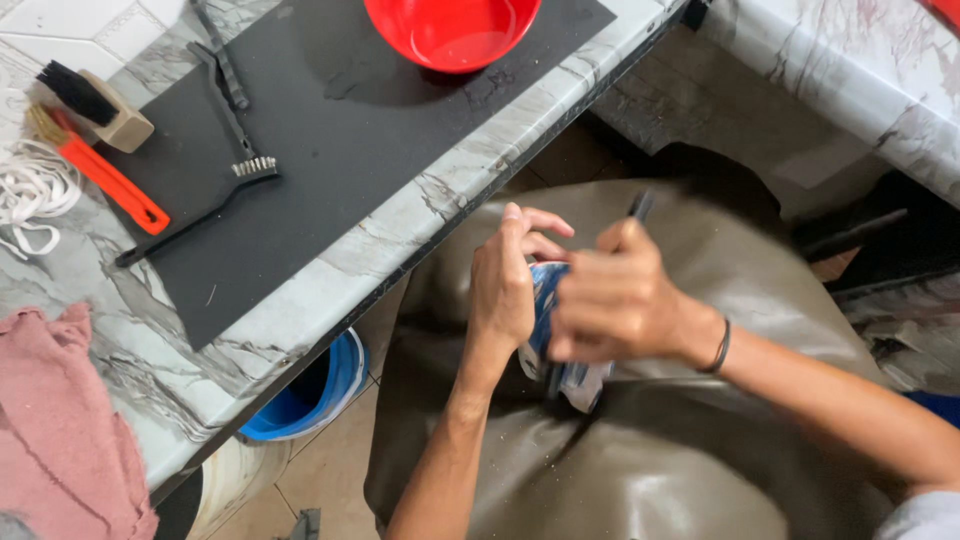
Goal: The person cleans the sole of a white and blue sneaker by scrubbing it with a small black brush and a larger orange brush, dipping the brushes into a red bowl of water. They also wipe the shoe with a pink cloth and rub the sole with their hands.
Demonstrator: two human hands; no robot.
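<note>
At the far left a pink cloth lies bunched on the marbled desk, with a tangle of white cord above it near the desk's back edge. Next come an orange-handled brush and a wood-backed brush with black bristles, then a dark mat carrying a black wire brush that lies aslant, bristle end toward the right, and a second dark tool above it; a red bowl sits at the mat's far edge. Below the desk's front edge stands a blue bucket on the tiled floor. Over the lap — covered by an olive-grey apron — the left hand wraps its palm and thumb around the left side of a small blue-and-white object, its fingers partly lifted and curled rather than pressed flat. The object sits between the two hands, well below and in front of the desk, touching both; what it is cannot be made out, since the hands hide most of it. The right hand is closed in a fist around a thin dark tool whose upper tip juts up and away past the knuckles, its long axis near upright in the picture — the lower end is hidden against the object. Both hands are equally close to it. A dark band rings the right wrist. At the far right stands another marbled surface.
</note>
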